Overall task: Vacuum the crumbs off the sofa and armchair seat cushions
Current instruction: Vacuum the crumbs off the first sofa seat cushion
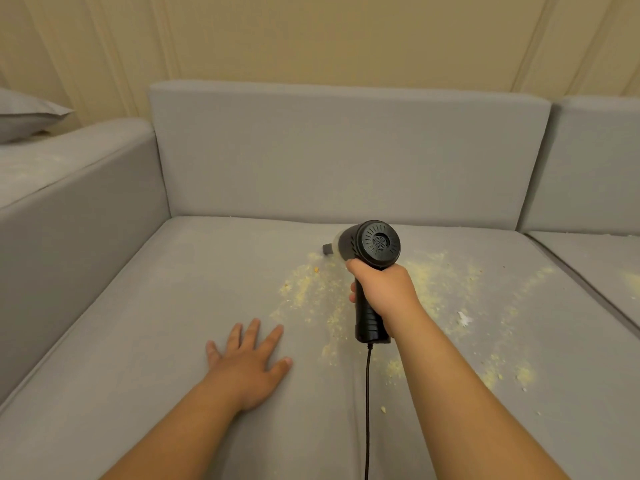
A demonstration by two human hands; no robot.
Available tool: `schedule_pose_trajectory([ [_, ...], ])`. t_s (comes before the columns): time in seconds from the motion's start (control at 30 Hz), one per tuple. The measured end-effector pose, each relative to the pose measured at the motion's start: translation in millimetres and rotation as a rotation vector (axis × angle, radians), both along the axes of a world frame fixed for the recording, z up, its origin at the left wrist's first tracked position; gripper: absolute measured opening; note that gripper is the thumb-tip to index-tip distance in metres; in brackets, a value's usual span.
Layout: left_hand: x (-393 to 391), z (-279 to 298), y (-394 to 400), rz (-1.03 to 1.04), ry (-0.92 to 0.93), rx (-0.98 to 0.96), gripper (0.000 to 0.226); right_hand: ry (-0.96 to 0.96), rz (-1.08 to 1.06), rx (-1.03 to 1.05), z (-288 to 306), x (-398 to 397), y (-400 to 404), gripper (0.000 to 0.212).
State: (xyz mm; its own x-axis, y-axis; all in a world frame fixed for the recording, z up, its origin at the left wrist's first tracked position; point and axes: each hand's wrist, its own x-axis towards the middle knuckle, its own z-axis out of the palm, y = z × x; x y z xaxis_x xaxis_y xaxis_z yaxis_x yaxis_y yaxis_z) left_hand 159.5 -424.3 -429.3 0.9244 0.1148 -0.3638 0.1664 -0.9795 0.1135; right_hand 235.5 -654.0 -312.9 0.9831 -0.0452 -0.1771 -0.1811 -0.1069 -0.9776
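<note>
Right grip: my right hand [382,292] is wrapped tight round the black handle of the handheld vacuum [372,265], fingers curled on its far side, thumb side up.
Left grip: my left hand [247,363] lies flat on the seat cushion [156,323], palm down, fingers straight and spread, holding nothing.
Vacuum: I see its round vented back end facing me; the short dark nozzle [327,249] points away and to the left, low over the cushion near the backrest [346,154].
Cord: a thin black cord [367,410] drops from the bottom of the handle between my forearms and runs out of the lower edge of the view.
Crumbs: pale yellow crumbs [311,289] are scattered over the middle and right of the cushion, thickest just below the nozzle and to the right of my right wrist; a small white scrap [463,318] lies among them.
Neighbouring cushion: the seat to the right [609,265] carries a few yellow crumbs too.
Armrest: the grey armrest [69,209] stands on my left, a grey pillow [24,114] behind it.
</note>
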Motion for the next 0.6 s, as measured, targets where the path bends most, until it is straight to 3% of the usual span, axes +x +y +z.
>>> schedule_pose_trajectory([
  [0.6, 0.3, 1.9, 0.4, 0.000, -0.001, -0.005, 0.070, 0.071, 0.033, 0.108, 5.9, -10.1, -1.4, 0.025],
])
